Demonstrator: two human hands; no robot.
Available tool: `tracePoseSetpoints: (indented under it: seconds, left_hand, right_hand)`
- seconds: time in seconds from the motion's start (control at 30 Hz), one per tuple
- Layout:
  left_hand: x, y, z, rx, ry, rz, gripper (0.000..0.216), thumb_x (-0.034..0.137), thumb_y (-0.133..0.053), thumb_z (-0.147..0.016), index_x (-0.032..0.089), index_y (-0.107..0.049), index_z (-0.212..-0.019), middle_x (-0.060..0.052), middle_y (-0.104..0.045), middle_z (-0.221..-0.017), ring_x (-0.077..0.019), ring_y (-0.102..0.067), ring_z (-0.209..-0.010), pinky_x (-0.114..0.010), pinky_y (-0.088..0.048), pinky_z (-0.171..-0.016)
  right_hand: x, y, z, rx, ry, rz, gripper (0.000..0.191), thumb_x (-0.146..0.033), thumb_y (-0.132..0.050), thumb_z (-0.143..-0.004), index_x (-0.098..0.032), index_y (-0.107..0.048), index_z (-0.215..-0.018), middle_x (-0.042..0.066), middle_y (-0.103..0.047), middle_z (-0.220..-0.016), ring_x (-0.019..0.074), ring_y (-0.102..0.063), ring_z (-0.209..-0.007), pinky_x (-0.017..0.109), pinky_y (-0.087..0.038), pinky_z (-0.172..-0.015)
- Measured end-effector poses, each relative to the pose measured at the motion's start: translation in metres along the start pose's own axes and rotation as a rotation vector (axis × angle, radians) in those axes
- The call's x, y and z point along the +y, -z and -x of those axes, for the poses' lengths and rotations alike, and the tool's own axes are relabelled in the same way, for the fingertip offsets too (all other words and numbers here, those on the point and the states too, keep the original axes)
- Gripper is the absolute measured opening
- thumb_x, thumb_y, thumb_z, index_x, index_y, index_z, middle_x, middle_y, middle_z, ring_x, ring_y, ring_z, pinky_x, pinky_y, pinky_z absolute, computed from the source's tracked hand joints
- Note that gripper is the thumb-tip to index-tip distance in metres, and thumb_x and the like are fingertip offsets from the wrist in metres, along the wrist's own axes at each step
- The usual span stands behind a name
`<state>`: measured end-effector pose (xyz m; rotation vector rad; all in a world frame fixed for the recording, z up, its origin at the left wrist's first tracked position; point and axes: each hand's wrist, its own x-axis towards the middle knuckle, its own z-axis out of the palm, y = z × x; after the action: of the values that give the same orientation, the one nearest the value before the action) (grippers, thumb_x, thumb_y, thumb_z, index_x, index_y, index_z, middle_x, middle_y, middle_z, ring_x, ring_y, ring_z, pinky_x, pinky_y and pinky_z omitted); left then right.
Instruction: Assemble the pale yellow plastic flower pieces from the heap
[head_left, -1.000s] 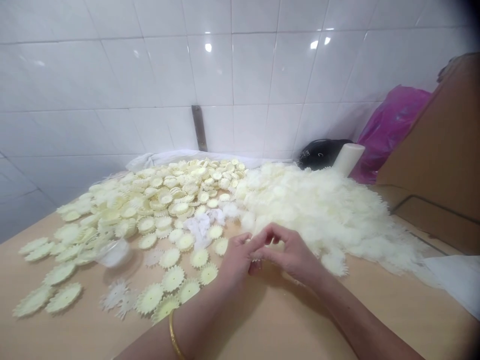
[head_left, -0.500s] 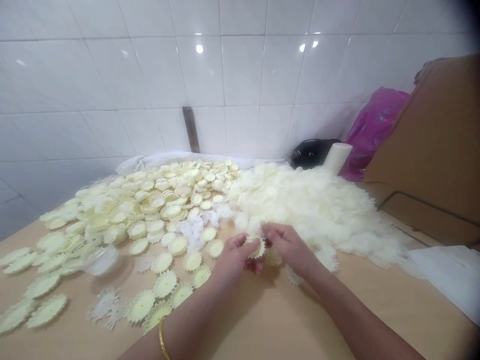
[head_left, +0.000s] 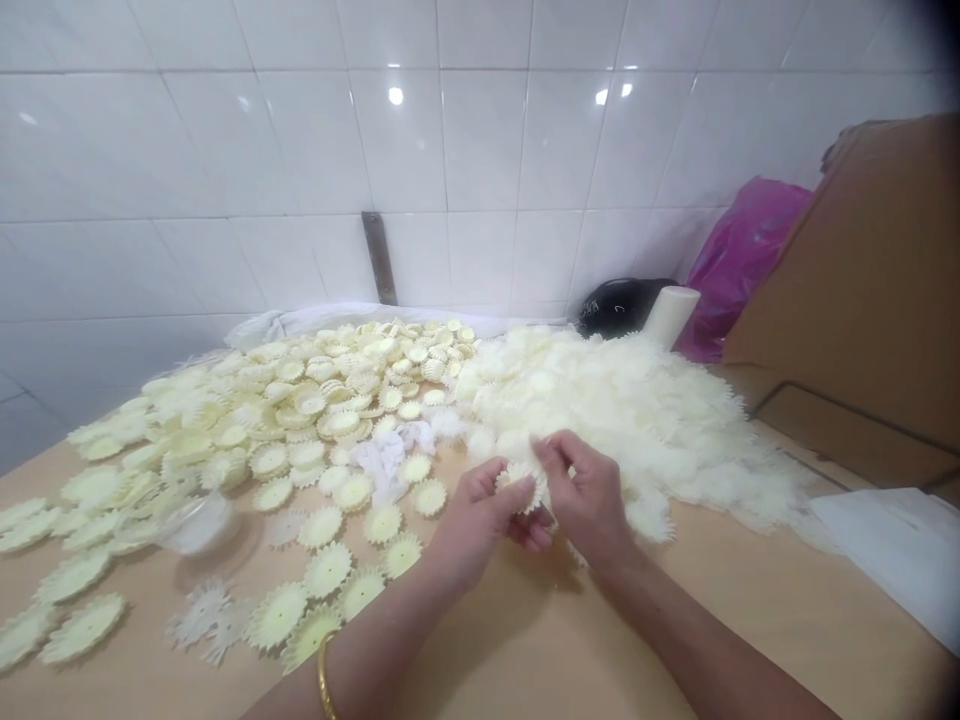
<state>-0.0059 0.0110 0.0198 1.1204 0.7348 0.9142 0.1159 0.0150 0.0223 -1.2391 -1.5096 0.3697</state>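
Note:
Between the thumb and fingers of my left hand (head_left: 484,515) is a small pale-yellow disc with a toothed edge (head_left: 523,485). My right hand (head_left: 592,495) is closed in a pinch just to the right of the disc, thumb and forefinger together; whatever is between them is too small to make out. Behind the hands lies a fluffy heap of thin whitish toothed pieces (head_left: 600,410). Stacks of similar pale-yellow toothed discs (head_left: 322,400) spread to the left, with single discs (head_left: 328,570) lying flat near my left forearm.
A small clear bowl (head_left: 196,525) stands among the discs at left. White crumpled scraps (head_left: 382,462) lie mid-table. Toward the back right are a white cylinder (head_left: 671,315), a black bag (head_left: 622,305), a pink bag (head_left: 750,250) and a cardboard box (head_left: 862,270). White sheets (head_left: 900,550) lie at right.
My right hand has turned and lifted slightly, its pinched fingers now higher beside the disc. The left hand still holds the disc, shifted a little right and tilted more face-up.

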Motion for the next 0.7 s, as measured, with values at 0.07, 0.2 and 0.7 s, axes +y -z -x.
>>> tracePoseSetpoints:
  seconds: [0.07, 0.2, 0.7]
  left_hand:
    - [0.0, -0.001, -0.001, -0.021, -0.01, 0.011, 0.028, 0.041, -0.058, -0.072, 0.014, -0.051, -0.079, -0.002, -0.059, -0.058, -0.012, -0.056, -0.047, -0.023, -0.043, -0.048]
    - [0.0, -0.003, -0.001, -0.034, -0.016, 0.014, 0.027, 0.04, -0.054, -0.074, 0.014, -0.049, -0.079, -0.003, -0.059, -0.055, -0.0115, -0.055, -0.043, -0.021, -0.041, -0.043]
    - [0.038, -0.031, -0.027, 0.144, -0.122, 0.003, 0.029, 0.04, -0.057, -0.07, 0.019, -0.038, -0.075, 0.004, -0.052, -0.045, -0.0079, -0.043, -0.034, -0.019, -0.032, -0.038]
  right_hand:
    - [-0.002, -0.002, 0.002, 0.012, -0.025, 0.002, 0.03, -0.034, -0.04, -0.084, -0.019, -0.037, -0.057, -0.006, -0.034, -0.046, 0.0066, -0.034, -0.04, 0.019, -0.03, -0.04]
    - [-0.002, -0.005, 0.004, 0.042, -0.088, -0.024, 0.03, -0.035, -0.038, -0.085, -0.02, -0.034, -0.059, -0.008, -0.032, -0.041, 0.0065, -0.035, -0.033, 0.019, -0.029, -0.035]
    - [-0.013, 0.008, -0.059, 0.217, -0.123, -0.137, 0.034, -0.042, -0.031, -0.086, -0.021, -0.031, -0.059, -0.008, -0.035, -0.041, 0.0079, -0.038, -0.032, 0.02, -0.033, -0.035]
